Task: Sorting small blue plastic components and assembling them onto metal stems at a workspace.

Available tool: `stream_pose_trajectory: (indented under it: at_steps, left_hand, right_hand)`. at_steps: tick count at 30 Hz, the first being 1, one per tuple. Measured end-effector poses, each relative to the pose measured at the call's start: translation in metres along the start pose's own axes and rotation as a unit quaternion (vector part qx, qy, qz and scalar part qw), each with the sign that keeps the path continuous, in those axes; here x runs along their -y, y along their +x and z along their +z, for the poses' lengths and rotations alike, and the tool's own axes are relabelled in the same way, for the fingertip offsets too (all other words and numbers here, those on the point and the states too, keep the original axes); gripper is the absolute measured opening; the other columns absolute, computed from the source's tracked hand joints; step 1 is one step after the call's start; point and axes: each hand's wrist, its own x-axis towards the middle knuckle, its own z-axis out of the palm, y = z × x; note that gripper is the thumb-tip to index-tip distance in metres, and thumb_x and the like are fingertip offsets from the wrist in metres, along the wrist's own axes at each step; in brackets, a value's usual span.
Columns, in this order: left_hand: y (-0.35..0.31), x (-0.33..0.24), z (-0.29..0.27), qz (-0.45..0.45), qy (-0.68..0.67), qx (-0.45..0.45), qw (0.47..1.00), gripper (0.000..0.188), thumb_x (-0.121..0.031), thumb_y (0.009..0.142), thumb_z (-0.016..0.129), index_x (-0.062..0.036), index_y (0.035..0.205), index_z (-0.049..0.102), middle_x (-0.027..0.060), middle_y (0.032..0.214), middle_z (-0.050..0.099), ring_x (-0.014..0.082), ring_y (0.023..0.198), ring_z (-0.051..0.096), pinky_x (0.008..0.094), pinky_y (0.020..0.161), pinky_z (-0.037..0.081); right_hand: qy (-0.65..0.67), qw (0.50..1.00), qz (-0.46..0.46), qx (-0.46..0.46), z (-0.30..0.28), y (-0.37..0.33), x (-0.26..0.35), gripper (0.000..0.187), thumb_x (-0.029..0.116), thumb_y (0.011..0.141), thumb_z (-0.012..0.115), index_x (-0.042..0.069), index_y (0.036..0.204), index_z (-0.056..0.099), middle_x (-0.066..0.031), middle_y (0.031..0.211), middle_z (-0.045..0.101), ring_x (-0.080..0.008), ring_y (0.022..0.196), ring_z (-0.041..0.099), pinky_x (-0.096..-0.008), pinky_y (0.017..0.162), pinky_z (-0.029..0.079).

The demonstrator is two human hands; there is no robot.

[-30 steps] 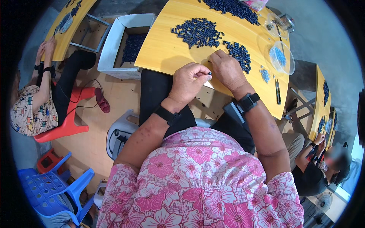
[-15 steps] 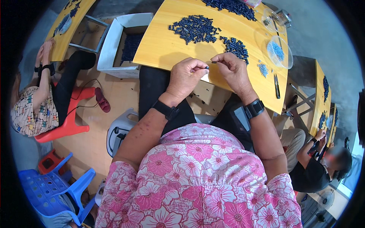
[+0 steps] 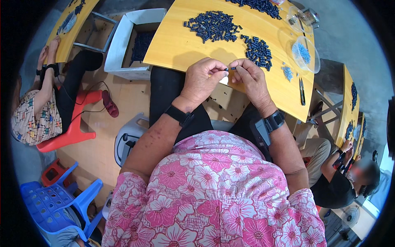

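Note:
Close together, my two hands meet just over the near edge of the yellow table (image 3: 173,49). My left hand (image 3: 200,81) is closed in a pinch on a small dark piece (image 3: 226,69), mostly covered by the thumb and finger. Between the fingertips of my right hand (image 3: 253,80) is a short black cylindrical piece (image 3: 233,68). The two pieces nearly meet; I cannot tell if they touch. Past my right hand lies a small pile of black cylindrical pieces (image 3: 258,53), with a larger black pile (image 3: 212,25) farther left.
At right are scattered light-blue bits (image 3: 287,73), a clear tub (image 3: 316,61) of more blue bits, and dark slender snips or tweezers (image 3: 302,92). A white box (image 3: 127,75) with dark pieces stands left of the table. Other people sit at tables on both sides.
My right hand has come closer to my left, bringing its black piece next to the left fingertips. The view has shifted slightly.

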Motion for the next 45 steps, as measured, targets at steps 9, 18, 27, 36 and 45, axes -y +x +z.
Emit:
stream_pose_trajectory:
  at_steps: [9, 18, 27, 36, 45]
  left_hand:
    - [0.001, 0.001, 0.0, 0.007, 0.025, -0.005, 1.0, 0.009, -0.003, 0.081, 0.07, -0.0015, 0.09, 0.068, 0.0052, 0.083, 0.065, 0.0108, 0.074, 0.063, 0.0238, 0.068, 0.051]
    - [0.002, 0.0, 0.0, 0.006, 0.017, -0.005, 1.0, 0.01, -0.004, 0.08, 0.07, -0.0014, 0.09, 0.067, 0.0054, 0.082, 0.064, 0.0117, 0.073, 0.063, 0.0246, 0.068, 0.051]
    - [0.003, 0.002, 0.001, 0.011, 0.029, -0.01, 0.999, 0.01, -0.002, 0.08, 0.071, -0.002, 0.089, 0.068, 0.0057, 0.082, 0.064, 0.0122, 0.071, 0.063, 0.0241, 0.066, 0.051]
    - [0.003, 0.005, 0.002, 0.022, 0.037, -0.011, 0.999, 0.009, -0.002, 0.079, 0.071, -0.0023, 0.088, 0.068, 0.0052, 0.081, 0.064, 0.0121, 0.07, 0.062, 0.0243, 0.066, 0.051]
    - [0.003, 0.005, 0.003, 0.024, 0.043, -0.01, 0.999, 0.01, -0.002, 0.078, 0.072, -0.0025, 0.087, 0.067, 0.0057, 0.08, 0.063, 0.0131, 0.07, 0.063, 0.0253, 0.066, 0.051]
  right_hand:
    - [0.07, 0.997, 0.011, -0.012, 0.008, 0.004, -0.009, 0.016, 0.008, 0.096, 0.048, -0.001, 0.099, 0.061, -0.0025, 0.078, 0.059, -0.0086, 0.068, 0.057, -0.0239, 0.066, 0.048]
    - [0.051, 0.998, 0.026, -0.019, 0.011, 0.002, -0.003, 0.015, 0.007, 0.095, 0.051, -0.002, 0.101, 0.061, -0.0039, 0.08, 0.061, -0.0094, 0.069, 0.059, -0.0241, 0.067, 0.05]
    - [0.118, 0.991, 0.055, -0.016, 0.008, 0.001, -0.004, 0.014, 0.004, 0.093, 0.056, -0.002, 0.104, 0.061, -0.006, 0.086, 0.064, -0.012, 0.074, 0.062, -0.0259, 0.071, 0.054]
    - [0.106, 0.993, 0.048, -0.017, 0.003, 0.002, -0.008, 0.014, 0.003, 0.091, 0.058, -0.003, 0.104, 0.062, -0.0068, 0.088, 0.065, -0.0118, 0.074, 0.062, -0.0272, 0.073, 0.055]
    - [0.077, 0.995, 0.049, -0.032, 0.005, 0.002, -0.003, 0.014, 0.003, 0.091, 0.057, -0.005, 0.103, 0.063, -0.0069, 0.09, 0.066, -0.0109, 0.077, 0.063, -0.0256, 0.073, 0.055]
